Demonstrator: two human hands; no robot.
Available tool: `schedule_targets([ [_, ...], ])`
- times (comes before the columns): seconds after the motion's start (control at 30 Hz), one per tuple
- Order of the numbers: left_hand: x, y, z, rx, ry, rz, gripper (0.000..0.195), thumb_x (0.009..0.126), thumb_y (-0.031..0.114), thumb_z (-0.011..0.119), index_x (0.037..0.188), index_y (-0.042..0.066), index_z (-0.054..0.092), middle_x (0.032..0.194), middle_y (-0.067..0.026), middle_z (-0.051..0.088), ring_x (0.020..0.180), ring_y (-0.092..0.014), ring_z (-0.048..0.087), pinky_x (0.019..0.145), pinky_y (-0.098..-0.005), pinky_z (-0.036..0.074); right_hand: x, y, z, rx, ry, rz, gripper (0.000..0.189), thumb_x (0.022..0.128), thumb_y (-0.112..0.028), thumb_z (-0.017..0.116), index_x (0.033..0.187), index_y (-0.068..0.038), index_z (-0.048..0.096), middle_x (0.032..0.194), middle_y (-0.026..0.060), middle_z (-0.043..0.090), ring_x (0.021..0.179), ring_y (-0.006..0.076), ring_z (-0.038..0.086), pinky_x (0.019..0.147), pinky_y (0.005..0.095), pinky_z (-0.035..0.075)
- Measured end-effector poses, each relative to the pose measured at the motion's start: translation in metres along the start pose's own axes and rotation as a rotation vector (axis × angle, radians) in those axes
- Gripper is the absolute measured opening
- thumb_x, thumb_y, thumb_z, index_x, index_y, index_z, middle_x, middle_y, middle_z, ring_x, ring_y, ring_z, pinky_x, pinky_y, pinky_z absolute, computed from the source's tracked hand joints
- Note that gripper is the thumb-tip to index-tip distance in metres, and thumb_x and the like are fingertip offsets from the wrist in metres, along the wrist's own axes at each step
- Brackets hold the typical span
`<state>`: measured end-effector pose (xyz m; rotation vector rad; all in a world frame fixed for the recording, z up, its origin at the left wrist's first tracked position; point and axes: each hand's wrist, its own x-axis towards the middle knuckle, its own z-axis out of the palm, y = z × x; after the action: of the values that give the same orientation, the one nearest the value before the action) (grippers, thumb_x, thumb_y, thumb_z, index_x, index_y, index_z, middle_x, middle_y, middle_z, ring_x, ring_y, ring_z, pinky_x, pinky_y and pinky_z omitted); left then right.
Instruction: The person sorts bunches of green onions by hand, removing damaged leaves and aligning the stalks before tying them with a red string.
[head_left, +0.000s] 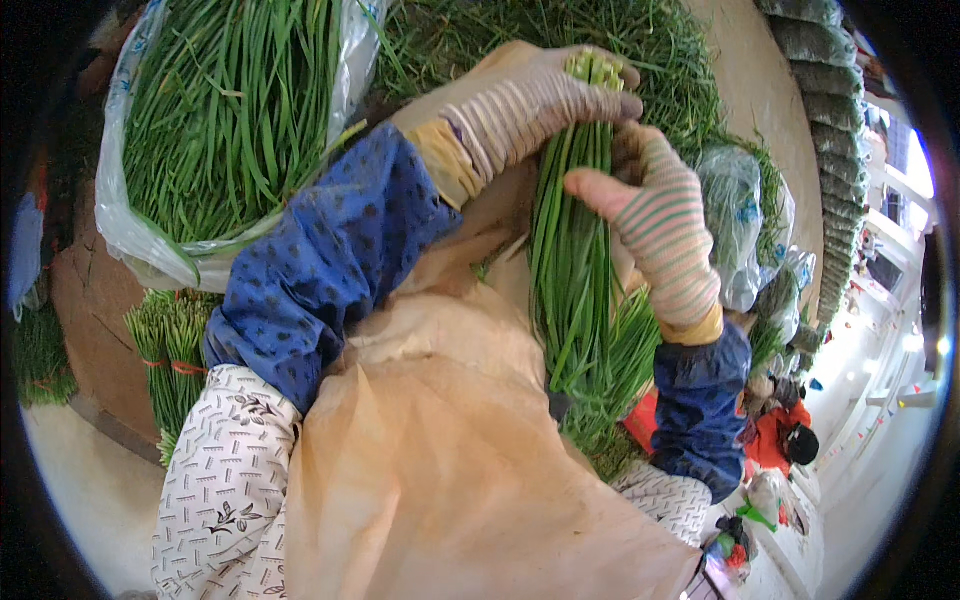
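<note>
A bunch of garlic chives (574, 262) hangs upright before my apron, its pale cut ends (592, 69) at the top and the green leaves downward. My left hand (547, 90), in a striped knit glove, is wrapped around the bunch just below the cut ends. Along the bunch's right side is my right hand (664, 206), also in a striped glove with bare fingertips. Its thumb lies in front of the stalks and its fingers are curled at their edge. Whether those fingers grip anything is hidden. More loose green leaves (637, 337) lie behind the bunch's lower right.
A clear plastic bag (112, 195) full of chives stands at the upper left. Tied bundles (172, 345) stand below it. Loose green trimmings (660, 45) heap up behind my hands. Filled plastic bags (731, 225) line the right, and a person in orange (780, 435) is beyond.
</note>
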<state>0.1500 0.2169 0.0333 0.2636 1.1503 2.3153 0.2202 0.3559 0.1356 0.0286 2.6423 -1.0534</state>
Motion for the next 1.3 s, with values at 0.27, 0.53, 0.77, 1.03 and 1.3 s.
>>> schedule_targets([
  [0.27,-0.018,0.028,0.018,-0.327,-0.010,-0.181,0.039,0.086,0.012,0.074,0.119,0.003,0.057,0.096,-0.0052,0.065,0.085,-0.018,0.065,0.076,-0.0305,0.054,0.004,-0.018,-0.026,0.234,-0.179,0.219,0.023,0.083,-0.019,0.074,0.099,-0.004,0.067,0.076,-0.0016,0.064,0.064,0.0065,0.055,0.058,0.0221,0.043],
  [0.53,-0.003,0.008,0.004,-0.023,-0.085,0.002,0.065,0.073,0.018,0.082,0.130,0.000,0.056,0.094,-0.0032,0.068,0.085,-0.013,0.067,0.082,-0.0295,0.054,0.013,-0.031,-0.042,0.047,-0.046,0.138,0.020,0.090,-0.013,0.065,0.106,-0.003,0.068,0.081,0.0005,0.066,0.071,0.0068,0.060,0.063,0.0207,0.046],
  [0.77,-0.005,0.016,0.003,0.014,-0.189,-0.027,0.056,0.067,0.006,0.081,0.118,0.002,0.059,0.085,-0.0036,0.067,0.077,-0.016,0.066,0.075,-0.0308,0.056,0.065,-0.034,-0.059,-0.577,-0.107,-0.621,0.020,0.089,-0.011,0.068,0.108,-0.005,0.069,0.091,0.0107,0.071,0.086,0.0206,0.067,0.076,0.0318,0.053],
  [1.03,-0.010,0.018,0.009,-0.072,-0.160,-0.083,0.079,0.067,0.005,0.075,0.138,-0.003,0.044,0.087,-0.0071,0.066,0.075,-0.021,0.067,0.073,-0.0327,0.057,0.109,0.009,-0.130,-0.843,0.505,-0.203,0.046,0.082,-0.037,0.076,0.116,-0.008,0.064,0.106,0.0180,0.069,0.098,0.0321,0.067,0.084,0.0412,0.054],
  [1.3,-0.016,0.041,0.059,-0.325,0.029,-0.115,0.058,0.083,0.019,0.070,0.132,-0.001,0.047,0.087,-0.0059,0.066,0.081,-0.017,0.067,0.079,-0.0305,0.055,-0.053,0.015,-0.005,0.446,0.122,-0.061,0.109,0.073,-0.030,0.085,0.156,-0.004,0.018,0.151,0.0140,0.039,0.140,0.0264,0.035,0.116,0.0369,0.026],
])
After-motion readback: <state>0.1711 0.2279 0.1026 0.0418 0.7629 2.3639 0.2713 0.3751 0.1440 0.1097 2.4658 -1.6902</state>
